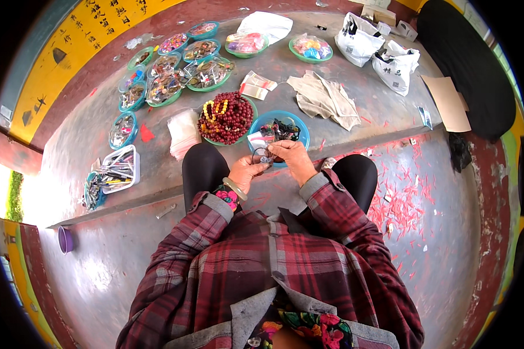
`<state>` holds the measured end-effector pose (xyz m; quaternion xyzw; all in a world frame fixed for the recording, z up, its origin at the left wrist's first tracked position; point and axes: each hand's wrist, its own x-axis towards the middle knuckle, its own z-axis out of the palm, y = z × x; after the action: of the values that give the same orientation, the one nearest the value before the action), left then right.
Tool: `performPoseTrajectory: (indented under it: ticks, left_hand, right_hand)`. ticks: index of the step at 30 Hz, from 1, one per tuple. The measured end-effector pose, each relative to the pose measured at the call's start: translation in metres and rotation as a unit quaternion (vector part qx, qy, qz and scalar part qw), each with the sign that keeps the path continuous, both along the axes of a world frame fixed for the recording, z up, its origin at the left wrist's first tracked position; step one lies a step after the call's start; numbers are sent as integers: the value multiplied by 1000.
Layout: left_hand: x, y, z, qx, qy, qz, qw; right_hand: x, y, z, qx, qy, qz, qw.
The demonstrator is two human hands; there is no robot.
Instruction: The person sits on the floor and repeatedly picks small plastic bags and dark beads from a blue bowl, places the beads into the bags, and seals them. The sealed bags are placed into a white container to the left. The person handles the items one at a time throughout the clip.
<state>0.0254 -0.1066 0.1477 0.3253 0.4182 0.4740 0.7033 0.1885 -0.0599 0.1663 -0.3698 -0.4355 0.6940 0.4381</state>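
One dark looped cord (pixel 254 155) is pinched by the left hand (pixel 246 173) and right hand (pixel 297 163) at the near edge of the blue basin (pixel 306 136), likely so it's kept steady, with dark-red beads (pixel 234 119) parked left of that basin, probably for easy reach.

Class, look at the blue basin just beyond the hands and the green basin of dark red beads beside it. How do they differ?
Colour: the blue basin is bright blue; the green basin has a pale green rim.
Contents: the blue basin holds tangled dark cords; the green basin holds dark red beads.
Fill: the blue basin's inner wall shows; the green basin is heaped.
Both are round.
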Motion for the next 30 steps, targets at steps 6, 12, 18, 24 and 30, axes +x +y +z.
performPoseTrajectory:
  ticks: [6,12,18,24,30]
  left_hand:
    - [-1,3,21,25,-4,11,1000]
    - [-17,9,21,-12,3,61,998]
    - [-17,10,25,-17,-88,67,994]
    - [-16,11,20,11,-156,84,984]
    - [-17,9,24,-10,-157,79,984]
  right_hand:
    - [-1,0,3,17,-21,-35,999]
    - [-6,0,0,47,-77,-21,996]
    - [-7,-1,5,62,-79,-14,995]
    - [-6,-3,6,65,-79,1,995]
    - [-6,-3,6,51,-45,-1,998]
